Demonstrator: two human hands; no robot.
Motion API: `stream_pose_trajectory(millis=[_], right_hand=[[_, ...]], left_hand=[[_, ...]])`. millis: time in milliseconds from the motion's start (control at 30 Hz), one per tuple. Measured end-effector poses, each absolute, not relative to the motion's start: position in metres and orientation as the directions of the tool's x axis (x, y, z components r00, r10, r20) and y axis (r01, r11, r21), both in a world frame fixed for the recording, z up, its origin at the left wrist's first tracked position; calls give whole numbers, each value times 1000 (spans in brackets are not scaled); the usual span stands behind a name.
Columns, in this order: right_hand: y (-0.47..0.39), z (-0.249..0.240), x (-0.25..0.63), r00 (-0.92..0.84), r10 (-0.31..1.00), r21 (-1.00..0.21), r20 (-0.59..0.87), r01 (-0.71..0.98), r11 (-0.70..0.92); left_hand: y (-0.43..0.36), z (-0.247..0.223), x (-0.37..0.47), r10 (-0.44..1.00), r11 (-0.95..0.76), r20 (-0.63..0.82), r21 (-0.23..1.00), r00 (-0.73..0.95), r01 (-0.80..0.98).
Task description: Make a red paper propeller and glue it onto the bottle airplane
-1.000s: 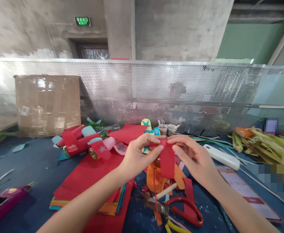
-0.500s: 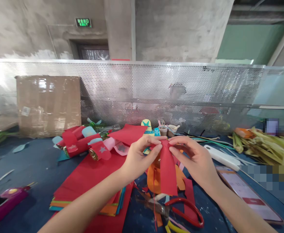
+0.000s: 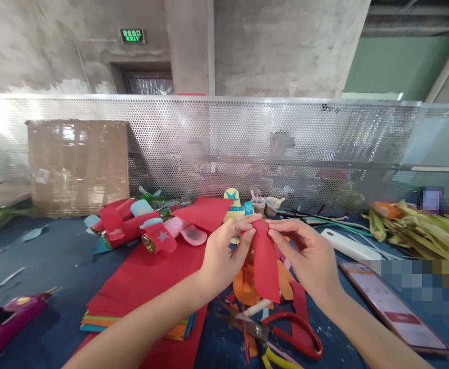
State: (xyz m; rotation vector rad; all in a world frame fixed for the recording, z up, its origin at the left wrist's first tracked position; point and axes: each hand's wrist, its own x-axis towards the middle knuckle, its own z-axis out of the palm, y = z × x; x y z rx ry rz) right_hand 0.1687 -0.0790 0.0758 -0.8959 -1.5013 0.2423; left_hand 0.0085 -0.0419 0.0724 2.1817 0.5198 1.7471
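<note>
A red paper strip (image 3: 266,266) hangs between my hands, its upper end pinched by both. My left hand (image 3: 230,248) grips the strip's top left edge with thumb and fingers. On the top right edge, my right hand (image 3: 304,251) pinches it the same way. Behind and below the strip lie orange paper shapes (image 3: 245,286), partly hidden by it. Scissors with red handles (image 3: 291,333) rest on the blue table, just below the strip's lower end.
A stack of coloured paper (image 3: 140,287) lies at left, with red paper-covered rolls (image 3: 128,225) behind. A phone (image 3: 395,307) and a white tool (image 3: 349,245) sit at right, near corn husks (image 3: 416,230). A purple power strip (image 3: 19,320) is at lower left.
The strip's lower end has risen slightly and its surface looks more curved. Both hands still pinch its top, with only a small shift in their fingers.
</note>
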Motion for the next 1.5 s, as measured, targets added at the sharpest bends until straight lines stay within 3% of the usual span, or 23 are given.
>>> stream_pose_trajectory(millis=[167, 367, 600, 933, 1100, 1200, 1367, 1500], right_hand=[[-80, 74, 169, 136, 615, -596, 777, 474, 648], [-78, 70, 166, 120, 561, -536, 819, 509, 674], [-84, 69, 160, 38, 385, -331, 922, 594, 733], [-83, 69, 160, -47, 277, -172, 960, 684, 709], [-82, 67, 159, -89, 242, -109, 966, 709, 697], [-81, 70, 162, -57, 303, -185, 951, 681, 709], [-79, 81, 170, 65, 643, -572, 763, 531, 625], [-76, 83, 173, 78, 696, -666, 714, 383, 640]], left_hand=[[-44, 75, 9, 429, -898, 884, 397, 184, 189], [-39, 62, 11, 398, -915, 905, 380, 150, 135], [-39, 51, 15, 463, -886, 882, 458, 88, 79], [-41, 60, 13, 329, -935, 934, 301, 137, 187], [-40, 61, 12, 343, -927, 927, 308, 150, 213], [-38, 62, 11, 405, -912, 902, 386, 153, 136], [-34, 69, 10, 539, -839, 824, 543, 174, 23], [-34, 72, 8, 564, -816, 798, 578, 213, -5]])
